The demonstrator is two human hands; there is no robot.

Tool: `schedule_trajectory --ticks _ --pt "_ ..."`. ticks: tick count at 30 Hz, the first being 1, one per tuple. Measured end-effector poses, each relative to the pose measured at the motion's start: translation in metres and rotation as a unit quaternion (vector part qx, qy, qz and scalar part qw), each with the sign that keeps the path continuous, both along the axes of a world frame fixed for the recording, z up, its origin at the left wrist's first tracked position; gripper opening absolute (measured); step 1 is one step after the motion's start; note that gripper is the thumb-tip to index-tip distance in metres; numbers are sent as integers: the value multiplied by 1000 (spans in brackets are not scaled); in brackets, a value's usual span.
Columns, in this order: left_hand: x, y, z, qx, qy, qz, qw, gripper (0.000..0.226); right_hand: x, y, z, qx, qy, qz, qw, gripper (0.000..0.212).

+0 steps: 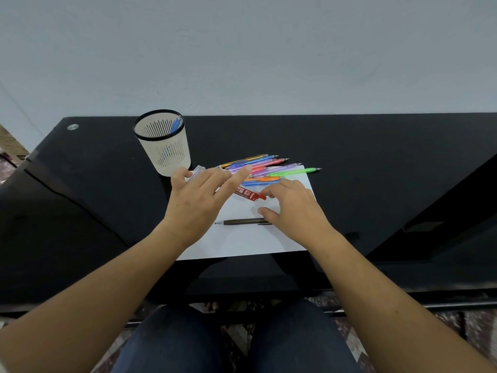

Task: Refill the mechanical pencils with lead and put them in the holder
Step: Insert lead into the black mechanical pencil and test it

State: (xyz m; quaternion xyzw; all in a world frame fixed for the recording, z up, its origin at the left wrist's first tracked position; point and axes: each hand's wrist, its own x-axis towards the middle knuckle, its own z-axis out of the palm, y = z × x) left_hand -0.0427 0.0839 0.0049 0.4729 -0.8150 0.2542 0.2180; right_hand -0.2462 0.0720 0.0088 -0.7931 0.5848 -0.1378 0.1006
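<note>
On the black glass counter (376,157), coloured mechanical pencils (258,168) are heaped at the far edge of a white paper sheet (242,243), a dark pencil (242,222) lies nearer, and one blue pencil (176,125) is stood in the white slotted holder (164,154) at the left. The left hand (196,200) is spread with straight fingers over a red lead tube (250,195); the right hand (295,211) is curled at the tube's end, its grip not discernible.

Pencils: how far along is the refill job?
Looks done: one blue pencil stands in the holder. In hand: left hand spread open over the red lead case, right hand at its tip, grip unclear. Left: the coloured pencils and a dark pencil, lying outside the holder.
</note>
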Motion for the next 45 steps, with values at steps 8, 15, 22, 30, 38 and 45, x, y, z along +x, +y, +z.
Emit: schedule_trajectory --ticks 8,15,22,30,38,45 --pt "-1 -1 2 -2 -10 7 1000 85 0 2 1 -10 -3 2 1000 38" --pt "0 1 2 26 -28 20 999 66 0 0 -2 4 -36 -7 999 36" --pt "-3 2 4 28 -22 24 999 65 2 0 -1 29 -71 -15 997 32" --pt "-1 2 0 47 -30 44 998 63 3 -1 -4 34 -101 -12 994 13" --pt "3 0 -1 126 -41 168 977 60 -6 0 0 16 -55 -20 998 8" --pt "4 1 -2 178 -45 260 948 46 -10 1 1 -23 -2 -35 999 12"
